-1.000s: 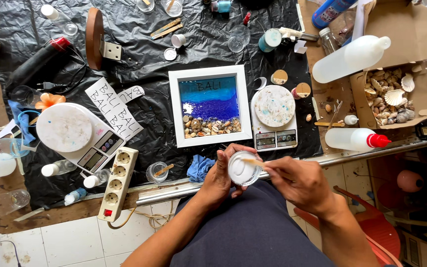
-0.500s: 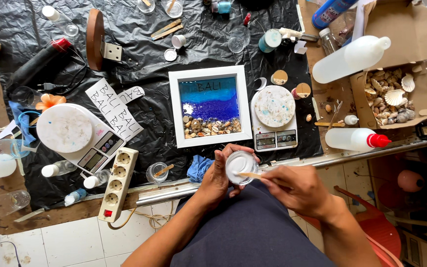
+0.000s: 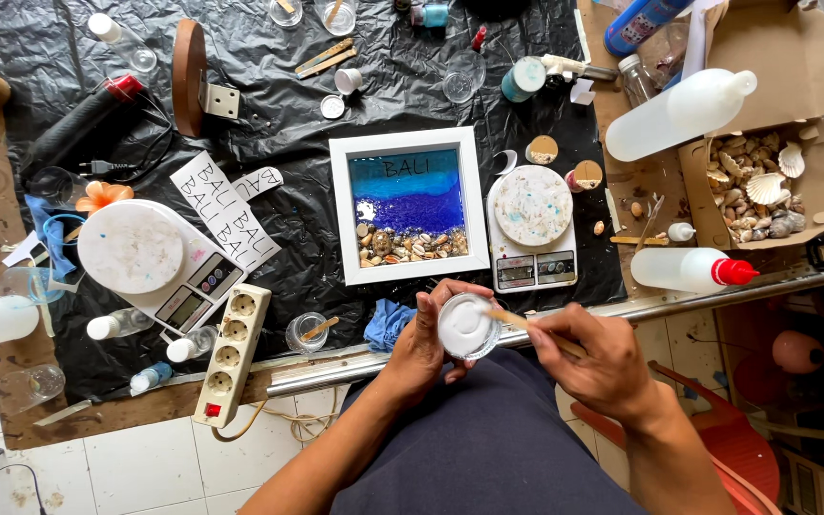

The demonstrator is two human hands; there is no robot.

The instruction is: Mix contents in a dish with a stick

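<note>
My left hand (image 3: pixel 422 341) grips a small clear cup of white paste (image 3: pixel 467 325) over my lap, just below the table edge. A thin wooden stick (image 3: pixel 519 321) is pinched in my right hand (image 3: pixel 595 360), and its tip rests in the white paste. Directly above the cup on black plastic sheeting lies a white picture frame (image 3: pixel 408 204) with a blue resin sea and a row of small shells along its lower part.
A small scale with a round white disc (image 3: pixel 532 227) sits right of the frame, a larger scale (image 3: pixel 156 262) to the left. A cardboard box of shells (image 3: pixel 761 187), white squeeze bottles (image 3: pixel 689 269), a power strip (image 3: pixel 232 351) and several small cups (image 3: pixel 305 331) crowd the table.
My right hand has drawn the stick a little to the right across the cup. The left hand keeps the cup in nearly the same place.
</note>
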